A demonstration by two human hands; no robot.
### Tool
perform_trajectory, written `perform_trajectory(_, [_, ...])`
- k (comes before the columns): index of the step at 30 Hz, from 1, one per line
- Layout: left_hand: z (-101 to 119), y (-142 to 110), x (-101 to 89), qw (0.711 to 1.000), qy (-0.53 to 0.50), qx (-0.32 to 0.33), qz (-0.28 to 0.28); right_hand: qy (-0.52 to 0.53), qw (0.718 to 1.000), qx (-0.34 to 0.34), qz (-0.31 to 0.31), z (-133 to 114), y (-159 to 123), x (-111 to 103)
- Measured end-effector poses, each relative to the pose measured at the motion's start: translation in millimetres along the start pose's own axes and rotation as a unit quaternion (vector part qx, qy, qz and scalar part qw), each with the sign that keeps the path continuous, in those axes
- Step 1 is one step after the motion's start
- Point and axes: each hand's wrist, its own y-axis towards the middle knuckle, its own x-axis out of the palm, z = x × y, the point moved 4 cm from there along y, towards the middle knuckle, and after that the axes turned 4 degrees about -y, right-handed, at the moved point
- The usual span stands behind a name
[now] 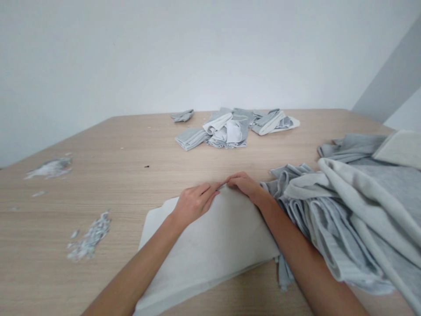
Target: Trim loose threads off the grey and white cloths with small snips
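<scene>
A pale grey-white piece of fabric (226,232) lies in layers on the table in front of me. My left hand (194,202) is closed on its far edge, thumb and fingers pinched together. Close beside it, my right hand (243,184) pinches the same edge, the fingertips of both hands nearly touching. The edge between them is slightly raised. Against my right forearm rests a large heap of grey and off-white fabric (348,215), with many folds.
On the wooden table (131,197), several folded grey and white cloth pieces (226,129) lie near the back edge, with a small grey scrap (183,116) to their left. Lint piles (90,237) and white fluff (52,168) lie at left. A small dark bit (146,166) sits mid-table.
</scene>
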Motion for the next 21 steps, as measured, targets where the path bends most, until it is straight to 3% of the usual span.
perform_trajectory(21, [-0.6,-2.0,0.7,1.000,0.009,0.016,0.015,0.053,0.998,0.022,0.002,0.8,-0.3,0.0])
